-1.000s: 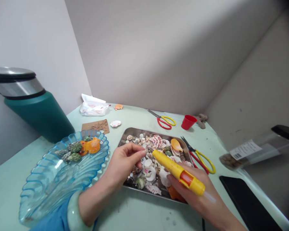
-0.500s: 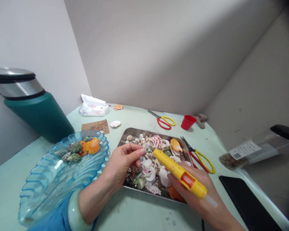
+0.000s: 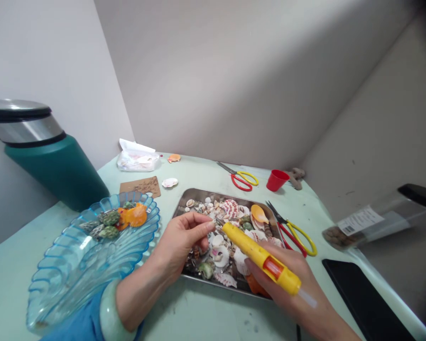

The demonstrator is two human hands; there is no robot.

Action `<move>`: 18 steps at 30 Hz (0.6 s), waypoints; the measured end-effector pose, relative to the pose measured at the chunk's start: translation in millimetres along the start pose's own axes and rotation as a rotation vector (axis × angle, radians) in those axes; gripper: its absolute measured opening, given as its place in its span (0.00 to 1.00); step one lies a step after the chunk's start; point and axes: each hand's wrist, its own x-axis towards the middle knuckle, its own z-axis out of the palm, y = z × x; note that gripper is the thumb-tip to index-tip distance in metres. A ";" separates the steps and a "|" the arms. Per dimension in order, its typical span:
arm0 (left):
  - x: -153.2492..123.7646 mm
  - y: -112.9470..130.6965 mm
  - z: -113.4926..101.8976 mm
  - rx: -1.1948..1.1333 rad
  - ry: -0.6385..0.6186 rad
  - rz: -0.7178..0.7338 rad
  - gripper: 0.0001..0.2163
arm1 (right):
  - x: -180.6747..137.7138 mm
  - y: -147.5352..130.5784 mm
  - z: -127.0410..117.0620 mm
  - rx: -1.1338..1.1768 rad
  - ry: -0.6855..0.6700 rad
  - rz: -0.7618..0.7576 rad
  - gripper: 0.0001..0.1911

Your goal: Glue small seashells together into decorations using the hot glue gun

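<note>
My right hand (image 3: pixel 298 274) is wrapped round a yellow hot glue gun (image 3: pixel 259 255), with a clear glue stick poking out of its back end. The gun's nozzle points up and left, close to the fingertips of my left hand (image 3: pixel 186 237). Thumb and forefinger of that hand are pinched together; a tiny pale thing may be at their tips, too small to make out. Below both hands lies a metal tray (image 3: pixel 227 289) full of seashells, among them a red-and-white scallop shell (image 3: pixel 230 208) and an orange shell (image 3: pixel 259 213).
On the left are a blue clear plastic dish (image 3: pixel 88 270) with shells and a green bottle (image 3: pixel 60 166). Two pairs of scissors (image 3: pixel 300 237) (image 3: pixel 243 179), a red cup (image 3: pixel 277 180), a black phone-like slab (image 3: pixel 365 298) and a clear container (image 3: pixel 362 229) are on the right.
The glue gun in my right hand has moved slightly left, bringing its nozzle nearer to my left fingertips. My left hand has shifted a little to the right, still pinched.
</note>
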 end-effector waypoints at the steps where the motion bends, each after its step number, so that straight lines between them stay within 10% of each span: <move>1: 0.1 -0.3 -0.1 0.001 -0.001 0.002 0.10 | 0.2 0.0 0.1 0.003 0.009 0.012 0.08; 18: 1.3 -2.1 -0.8 0.005 -0.007 0.006 0.10 | 2.0 -1.4 0.7 -0.048 0.010 -0.041 0.09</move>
